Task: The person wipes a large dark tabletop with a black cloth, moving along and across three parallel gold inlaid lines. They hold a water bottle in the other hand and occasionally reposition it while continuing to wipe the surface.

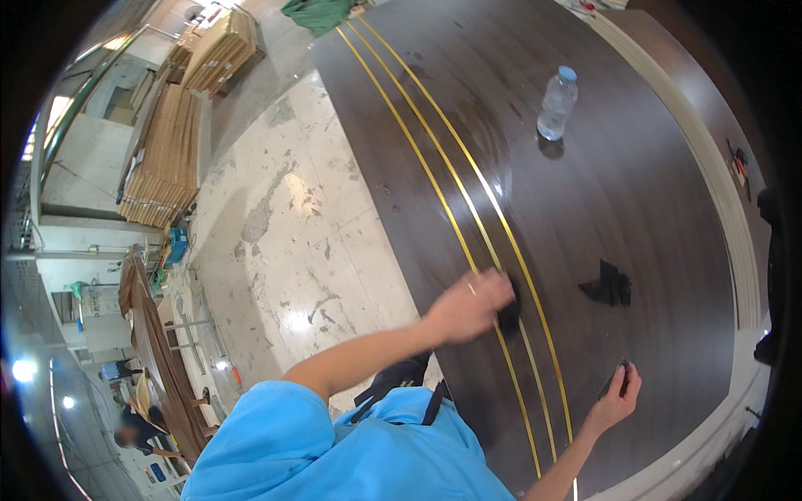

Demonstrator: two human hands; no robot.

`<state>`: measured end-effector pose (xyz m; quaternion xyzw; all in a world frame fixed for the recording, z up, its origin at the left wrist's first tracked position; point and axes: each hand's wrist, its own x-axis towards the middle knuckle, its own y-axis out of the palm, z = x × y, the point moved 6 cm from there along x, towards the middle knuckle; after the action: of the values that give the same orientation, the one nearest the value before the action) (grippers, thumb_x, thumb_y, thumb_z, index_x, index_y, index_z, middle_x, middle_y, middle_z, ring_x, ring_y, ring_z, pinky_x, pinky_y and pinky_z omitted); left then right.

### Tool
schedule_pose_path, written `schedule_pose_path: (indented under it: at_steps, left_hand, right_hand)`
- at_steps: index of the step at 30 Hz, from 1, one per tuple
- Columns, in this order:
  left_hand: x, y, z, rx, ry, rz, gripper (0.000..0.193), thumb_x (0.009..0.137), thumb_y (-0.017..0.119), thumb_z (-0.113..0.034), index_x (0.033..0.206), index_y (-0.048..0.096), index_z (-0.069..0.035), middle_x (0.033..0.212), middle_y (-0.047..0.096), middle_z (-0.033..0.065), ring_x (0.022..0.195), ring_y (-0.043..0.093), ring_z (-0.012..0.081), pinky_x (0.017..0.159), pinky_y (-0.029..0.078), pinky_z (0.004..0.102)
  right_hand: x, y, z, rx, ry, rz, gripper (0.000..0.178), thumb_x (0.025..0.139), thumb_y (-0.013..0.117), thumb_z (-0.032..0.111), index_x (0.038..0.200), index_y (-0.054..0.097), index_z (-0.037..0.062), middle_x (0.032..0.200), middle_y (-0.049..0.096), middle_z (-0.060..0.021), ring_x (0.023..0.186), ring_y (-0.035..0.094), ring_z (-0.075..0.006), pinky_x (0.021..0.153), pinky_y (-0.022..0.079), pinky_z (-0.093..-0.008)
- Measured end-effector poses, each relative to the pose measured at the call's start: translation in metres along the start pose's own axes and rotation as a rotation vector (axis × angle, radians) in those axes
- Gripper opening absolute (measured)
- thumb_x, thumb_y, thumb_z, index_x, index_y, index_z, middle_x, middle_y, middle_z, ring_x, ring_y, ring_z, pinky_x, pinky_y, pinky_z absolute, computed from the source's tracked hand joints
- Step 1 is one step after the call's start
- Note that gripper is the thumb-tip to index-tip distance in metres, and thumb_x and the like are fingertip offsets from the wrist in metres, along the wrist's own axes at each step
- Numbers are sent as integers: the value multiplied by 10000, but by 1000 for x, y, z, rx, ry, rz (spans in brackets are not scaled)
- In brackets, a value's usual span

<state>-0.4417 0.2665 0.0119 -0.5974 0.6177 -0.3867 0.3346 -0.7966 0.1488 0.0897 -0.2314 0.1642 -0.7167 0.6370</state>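
Note:
A dark brown panel [585, 200] with three thin gold strips [455, 163] running along its length lies before me. My left hand [474, 307], slightly smeared by motion, presses a black cloth [510, 313] onto the strips; most of the cloth is under the fingers. Further right, my right hand [616, 399] pinches a small dark flat piece [607, 387] between thumb and fingers, just over the panel. Between and beyond the two hands, a crumpled black cloth [611, 285] rests on the surface. Faint smears show along the strips' far part.
A clear water bottle with a blue cap [557, 104] stands on the panel's far right. More panels are stacked beneath, their pale edges [710, 142] showing at right. Stacked boards [163, 154] stand at far left. A person [146, 430] works at the lower left.

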Motion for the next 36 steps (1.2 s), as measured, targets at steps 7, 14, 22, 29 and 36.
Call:
schedule_pose_path:
  at_steps: [7, 14, 22, 29, 36]
  left_hand:
    - [39, -106, 247, 379, -562, -324, 735, 1081, 537, -466, 1634, 381, -7, 1707, 378, 220, 1584, 354, 405, 1287, 297, 542]
    - [110, -118, 235, 218, -218, -162, 667, 1040, 635, -375, 1571, 459, -12, 1637, 478, 197, 1517, 442, 415, 1254, 369, 486]
    - [108, -199, 321, 296, -116, -314, 603, 959, 729, -294, 1453, 554, 7, 1515, 588, 175, 1435, 532, 369, 1216, 411, 481]
    - [104, -194, 285, 209, 155, 87, 633, 940, 752, -378, 1453, 612, -35, 1527, 607, 121, 1419, 554, 304, 1196, 427, 491]
    - [112, -192, 281, 114, 256, 158, 560, 948, 729, -386, 1367, 630, -27, 1413, 642, 111, 1402, 544, 301, 1205, 414, 448]
  right_hand:
    - [-11, 91, 21, 288, 198, 172, 306, 1027, 708, 53, 1318, 691, -38, 1032, 660, -17, 966, 611, -102, 894, 513, -273]
    - [-15, 210, 86, 419, 187, 227, 317, 1046, 691, 54, 1345, 669, -49, 1020, 610, 10, 918, 548, -73, 863, 479, -236]
    - [-1, 341, 156, 366, 275, 203, 283, 1044, 720, 93, 1293, 712, -42, 1081, 697, -18, 964, 619, -95, 901, 503, -251]
    - [-7, 394, 217, 436, 271, 167, 232, 1036, 724, 73, 1239, 733, -39, 1045, 702, -4, 930, 616, -87, 859, 507, -241]
    - [-26, 361, 193, 309, 401, 2, 225, 1040, 722, 90, 1232, 749, -25, 1018, 686, -2, 920, 611, -75, 856, 498, -237]
